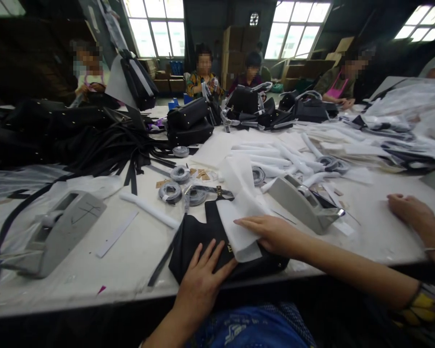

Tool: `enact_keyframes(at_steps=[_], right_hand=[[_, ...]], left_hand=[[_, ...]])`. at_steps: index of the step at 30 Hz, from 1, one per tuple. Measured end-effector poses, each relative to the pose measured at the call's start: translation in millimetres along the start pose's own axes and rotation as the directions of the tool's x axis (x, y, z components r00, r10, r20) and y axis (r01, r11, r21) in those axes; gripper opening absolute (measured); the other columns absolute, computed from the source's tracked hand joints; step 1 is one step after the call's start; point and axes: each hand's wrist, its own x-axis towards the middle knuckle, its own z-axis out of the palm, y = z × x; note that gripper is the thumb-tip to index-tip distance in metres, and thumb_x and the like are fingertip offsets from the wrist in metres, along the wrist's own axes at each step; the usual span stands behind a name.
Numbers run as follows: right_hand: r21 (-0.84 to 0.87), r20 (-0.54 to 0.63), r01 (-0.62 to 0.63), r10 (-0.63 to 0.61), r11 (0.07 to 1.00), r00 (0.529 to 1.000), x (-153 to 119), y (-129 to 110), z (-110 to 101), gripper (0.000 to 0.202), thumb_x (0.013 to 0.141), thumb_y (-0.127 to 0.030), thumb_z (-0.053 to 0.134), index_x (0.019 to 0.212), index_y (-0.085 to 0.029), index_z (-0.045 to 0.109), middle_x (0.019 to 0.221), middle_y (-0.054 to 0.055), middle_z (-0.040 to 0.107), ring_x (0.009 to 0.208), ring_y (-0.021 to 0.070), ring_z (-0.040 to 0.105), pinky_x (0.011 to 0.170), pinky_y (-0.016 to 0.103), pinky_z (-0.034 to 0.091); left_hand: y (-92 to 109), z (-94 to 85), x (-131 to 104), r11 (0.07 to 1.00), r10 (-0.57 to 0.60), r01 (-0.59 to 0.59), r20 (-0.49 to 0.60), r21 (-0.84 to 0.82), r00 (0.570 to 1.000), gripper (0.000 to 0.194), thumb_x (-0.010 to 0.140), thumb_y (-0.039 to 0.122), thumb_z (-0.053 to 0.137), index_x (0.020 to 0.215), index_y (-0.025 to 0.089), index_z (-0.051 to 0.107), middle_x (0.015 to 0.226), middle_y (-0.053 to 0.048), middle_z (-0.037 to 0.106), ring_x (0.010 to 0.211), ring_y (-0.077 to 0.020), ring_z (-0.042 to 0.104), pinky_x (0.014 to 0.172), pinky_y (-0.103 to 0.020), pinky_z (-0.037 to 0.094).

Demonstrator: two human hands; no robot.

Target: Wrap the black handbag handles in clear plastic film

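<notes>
A black bag (188, 241) lies at the table's front edge, its flap and a buckled strap (218, 192) pointing away. My left hand (205, 273) rests on the bag with its fingers spread. On the bag's right part lies a folded white foam sheet (239, 232). My right hand (271, 234) lies on this sheet, fingers stretched out to the left; its thumb is hidden. A thin translucent sheet (239, 179) stands up behind the foam.
Grey tape dispensers stand left (70, 227) and right (304, 203). Coiled grey rolls (170, 192), white foam tubes (148, 210) and black bags (188, 121) lie beyond. Another person's hand (413, 212) rests at the right. Several people sit across the table.
</notes>
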Motion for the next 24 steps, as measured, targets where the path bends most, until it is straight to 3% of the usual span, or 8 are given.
enact_keyframes(at_steps=[3, 6, 8, 10, 12, 14, 19, 24], right_hand=[[-0.06, -0.32, -0.111, 0.086, 0.992, 0.943, 3.2, -7.6, -34.9, 0.065, 0.077, 0.001, 0.045, 0.139, -0.02, 0.056, 0.132, 0.008, 0.065, 0.113, 0.0218, 0.067, 0.097, 0.033, 0.056], [-0.117, -0.703, -0.191, 0.054, 0.975, 0.709, 4.1, -33.1, -81.3, 0.065, 0.084, -0.003, 0.052, 0.146, -0.022, 0.047, 0.139, 0.003, 0.06, 0.114, 0.0202, 0.067, 0.099, 0.028, 0.054], [-0.167, -0.775, -0.222, 0.011, 0.961, 0.632, 3.7, -49.0, -93.2, 0.065, 0.086, -0.007, 0.055, 0.148, -0.023, 0.043, 0.142, 0.002, 0.058, 0.112, 0.0204, 0.067, 0.097, 0.027, 0.055], [-0.249, -0.671, -0.212, -0.011, 0.945, 0.741, 3.4, -58.2, -82.1, 0.061, 0.088, -0.009, 0.055, 0.147, -0.021, 0.045, 0.141, 0.005, 0.059, 0.107, 0.0227, 0.069, 0.09, 0.031, 0.057], [-0.335, -0.42, -0.151, -0.004, 0.93, 0.907, 2.9, -61.1, -54.5, 0.053, 0.088, -0.009, 0.053, 0.141, -0.018, 0.052, 0.135, 0.009, 0.063, 0.095, 0.0233, 0.072, 0.076, 0.032, 0.059], [-0.376, -0.162, -0.087, 0.027, 0.922, 0.986, 1.2, -61.2, -23.9, 0.048, 0.088, -0.009, 0.053, 0.136, -0.015, 0.056, 0.126, 0.012, 0.068, 0.08, 0.0216, 0.071, 0.065, 0.032, 0.057], [-0.321, 0.091, -0.033, 0.066, 0.947, 0.994, -9.1, -57.6, 8.8, 0.045, 0.09, -0.012, 0.052, 0.135, -0.012, 0.057, 0.108, 0.014, 0.073, 0.078, 0.0243, 0.067, 0.062, 0.035, 0.053], [-0.139, 0.129, 0.092, -0.074, 0.986, 0.989, -12.3, -42.8, 10.8, 0.067, 0.09, -0.01, 0.05, 0.153, -0.025, 0.035, 0.148, 0.012, 0.05, 0.13, 0.0322, 0.051, 0.101, 0.05, 0.046]], left_hand=[[-0.3, -0.2, 0.3, 1.0, -0.001, 0.001, 0.013, 0.004, 1.0, 0.073, 0.093, 0.008, 0.048, 0.152, 0.044, 0.022, 0.157, -0.007, 0.037, 0.143, -0.0288, 0.036, 0.113, -0.052, 0.034], [0.0, -1.0, 0.7, 1.0, -0.006, 0.006, 0.003, 0.001, 1.0, 0.074, 0.092, 0.006, 0.048, 0.151, 0.044, 0.024, 0.157, -0.007, 0.038, 0.142, -0.0285, 0.037, 0.114, -0.051, 0.033], [0.6, -1.4, 0.7, 1.0, -0.014, 0.014, 0.002, -0.006, 1.0, 0.074, 0.092, 0.005, 0.048, 0.151, 0.044, 0.026, 0.156, -0.006, 0.04, 0.142, -0.0284, 0.038, 0.114, -0.052, 0.033], [1.3, -2.1, 0.7, 1.0, -0.023, 0.023, 0.005, -0.019, 1.0, 0.073, 0.092, 0.006, 0.049, 0.151, 0.045, 0.028, 0.154, -0.006, 0.042, 0.142, -0.0283, 0.038, 0.114, -0.052, 0.033], [2.5, -3.6, 0.9, 0.999, -0.028, 0.028, 0.001, -0.031, 1.0, 0.071, 0.093, 0.007, 0.049, 0.15, 0.045, 0.03, 0.152, -0.005, 0.045, 0.141, -0.0283, 0.039, 0.113, -0.053, 0.034], [4.7, -6.0, 1.4, 0.998, -0.044, 0.045, 0.011, -0.047, 0.999, 0.066, 0.095, 0.01, 0.05, 0.149, 0.045, 0.033, 0.148, -0.006, 0.05, 0.136, -0.0282, 0.046, 0.11, -0.053, 0.038], [8.6, -5.9, -1.0, 0.976, -0.131, 0.15, 0.125, -0.157, 0.983, 0.046, 0.095, 0.015, 0.054, 0.134, 0.038, 0.057, 0.101, -0.003, 0.073, 0.093, -0.0214, 0.069, 0.093, -0.04, 0.053], [-2.7, 24.6, -13.8, 0.848, -0.244, 0.215, 0.003, -0.483, 0.97, 0.032, 0.098, 0.026, 0.053, 0.129, 0.025, 0.06, 0.129, -0.009, 0.063, 0.121, -0.0282, 0.057, 0.107, -0.055, 0.043]])
